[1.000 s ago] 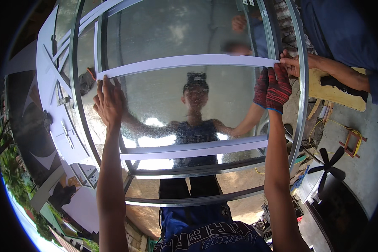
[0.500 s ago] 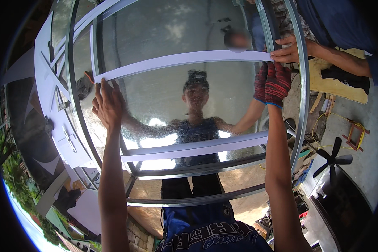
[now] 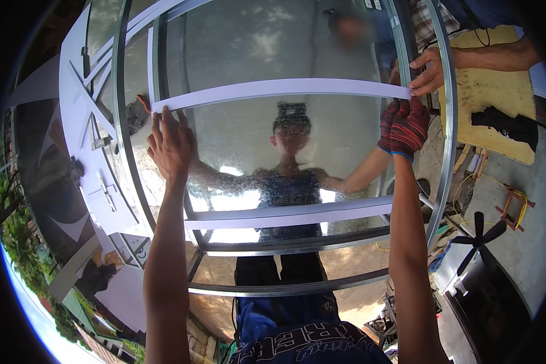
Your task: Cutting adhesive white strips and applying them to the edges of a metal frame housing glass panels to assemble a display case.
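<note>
A long white strip lies across a shiny, reflective metal sheet inside a metal frame. My bare left hand rests on the sheet, fingers stretched and apart, their tips at the strip's left end. At its right end is my right hand in a red and black knitted glove, fingers laid forward with the tips against the strip's lower edge. Another person's hand touches the same end from the right. Nearer to me, a second white strip crosses the sheet, with neither hand on it.
White sheets and loose strips lie to the left, with a small metal tool on one sheet. On the right are a yellow board bearing a dark cloth, a black-bladed fan and a reel of yellow cord.
The whole scene has shifted slightly right in view. Both my hands stay at the strip's ends; my gloved fingers look more bent. The other person's hand has drawn up a little around the strip's end.
</note>
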The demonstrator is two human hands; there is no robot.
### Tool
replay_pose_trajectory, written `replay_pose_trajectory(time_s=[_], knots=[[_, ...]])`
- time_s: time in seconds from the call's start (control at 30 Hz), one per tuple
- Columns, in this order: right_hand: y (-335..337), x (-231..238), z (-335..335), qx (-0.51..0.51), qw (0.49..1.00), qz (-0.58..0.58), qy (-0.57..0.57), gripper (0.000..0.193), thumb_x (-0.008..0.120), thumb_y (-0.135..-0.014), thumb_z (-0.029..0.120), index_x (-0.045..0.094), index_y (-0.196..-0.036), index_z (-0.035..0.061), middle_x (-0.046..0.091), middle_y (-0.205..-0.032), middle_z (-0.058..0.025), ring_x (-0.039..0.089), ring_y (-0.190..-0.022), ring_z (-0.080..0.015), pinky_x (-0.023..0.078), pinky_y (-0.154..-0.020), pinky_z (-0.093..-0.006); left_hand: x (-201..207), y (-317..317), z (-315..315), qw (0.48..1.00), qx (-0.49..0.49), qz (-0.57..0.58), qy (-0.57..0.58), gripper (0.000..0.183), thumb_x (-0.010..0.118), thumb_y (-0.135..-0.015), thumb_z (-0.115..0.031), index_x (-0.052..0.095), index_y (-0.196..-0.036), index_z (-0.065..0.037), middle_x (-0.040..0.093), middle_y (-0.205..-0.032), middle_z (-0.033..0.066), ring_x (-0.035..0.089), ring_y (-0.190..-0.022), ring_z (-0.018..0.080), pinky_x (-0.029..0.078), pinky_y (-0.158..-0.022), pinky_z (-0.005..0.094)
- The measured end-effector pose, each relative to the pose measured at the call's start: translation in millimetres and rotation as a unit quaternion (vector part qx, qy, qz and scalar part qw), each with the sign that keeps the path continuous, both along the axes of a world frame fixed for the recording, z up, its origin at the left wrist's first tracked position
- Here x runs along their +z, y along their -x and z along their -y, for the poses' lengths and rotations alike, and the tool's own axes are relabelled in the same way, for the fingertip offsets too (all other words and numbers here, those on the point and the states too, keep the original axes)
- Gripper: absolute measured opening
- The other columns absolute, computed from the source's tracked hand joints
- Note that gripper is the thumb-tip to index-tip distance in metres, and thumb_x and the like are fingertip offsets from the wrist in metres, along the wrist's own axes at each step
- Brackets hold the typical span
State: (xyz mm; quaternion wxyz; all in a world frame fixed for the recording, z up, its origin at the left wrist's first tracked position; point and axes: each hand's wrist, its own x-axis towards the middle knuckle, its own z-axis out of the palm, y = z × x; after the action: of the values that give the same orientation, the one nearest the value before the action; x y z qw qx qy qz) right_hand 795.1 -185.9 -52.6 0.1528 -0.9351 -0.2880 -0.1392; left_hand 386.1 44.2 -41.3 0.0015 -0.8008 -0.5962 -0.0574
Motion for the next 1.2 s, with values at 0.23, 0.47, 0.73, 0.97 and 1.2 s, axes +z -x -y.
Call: replay_pose_trajectory(time_s=[0.23, 0.47, 0.73, 0.97, 1.2], knots=[[9, 0, -5, -0.028, 0.999, 0.02, -0.019, 0.036, 0.066, -0.079, 0.028, 0.059, -0.11, 0.011, 0.059, -0.103, -0.0116, 0.057, -0.098, -0.0319, 0.048, -0.082, -0.0435, 4, -3, 1, 0.999, 0.034, -0.007, 0.036, 0.058, 0.047, -0.086, -0.038, 0.036, -0.142, -0.024, 0.037, -0.143, 0.0118, 0.043, -0.119, 0.0348, 0.032, -0.099, 0.0484], [-9, -7, 11, 0.011, 1.0, -0.016, 0.005, 0.052, 0.05, -0.089, 0.047, 0.057, -0.119, 0.0054, 0.058, -0.112, -0.0198, 0.054, -0.105, -0.0363, 0.043, -0.089, -0.0459, 7, -8, 4, 0.999, 0.033, 0.002, 0.027, 0.058, 0.047, -0.085, -0.033, 0.038, -0.141, -0.023, 0.039, -0.143, 0.0107, 0.045, -0.114, 0.0321, 0.032, -0.096, 0.0463], [-25, -25, 14, 0.004, 0.999, -0.014, -0.031, 0.05, 0.057, -0.084, 0.049, 0.061, -0.105, 0.0037, 0.06, -0.101, -0.0187, 0.058, -0.093, -0.0357, 0.047, -0.084, -0.0441, 7, -8, 3, 0.998, 0.035, 0.0, 0.048, 0.058, 0.046, -0.085, -0.034, 0.039, -0.141, -0.022, 0.038, -0.144, 0.0112, 0.045, -0.114, 0.0319, 0.031, -0.098, 0.0461], [-45, -47, 31, 0.081, 0.993, 0.047, -0.079, 0.042, 0.071, -0.078, 0.039, 0.06, -0.1, 0.0044, 0.06, -0.091, -0.0141, 0.06, -0.082, -0.0291, 0.05, -0.074, -0.0366, 5, -12, 2, 0.998, 0.032, 0.003, 0.047, 0.057, 0.046, -0.085, -0.035, 0.038, -0.141, -0.024, 0.036, -0.145, 0.0108, 0.044, -0.114, 0.032, 0.031, -0.097, 0.0461], [-11, -15, 4, 0.038, 0.995, 0.035, -0.087, 0.036, 0.052, -0.086, 0.04, 0.059, -0.102, 0.0085, 0.06, -0.091, -0.0167, 0.058, -0.084, -0.0347, 0.046, -0.073, -0.0419, 5, -5, 5, 0.999, 0.027, 0.008, 0.032, 0.056, 0.049, -0.085, -0.034, 0.041, -0.139, -0.023, 0.037, -0.144, 0.011, 0.044, -0.113, 0.0313, 0.031, -0.096, 0.0472]])
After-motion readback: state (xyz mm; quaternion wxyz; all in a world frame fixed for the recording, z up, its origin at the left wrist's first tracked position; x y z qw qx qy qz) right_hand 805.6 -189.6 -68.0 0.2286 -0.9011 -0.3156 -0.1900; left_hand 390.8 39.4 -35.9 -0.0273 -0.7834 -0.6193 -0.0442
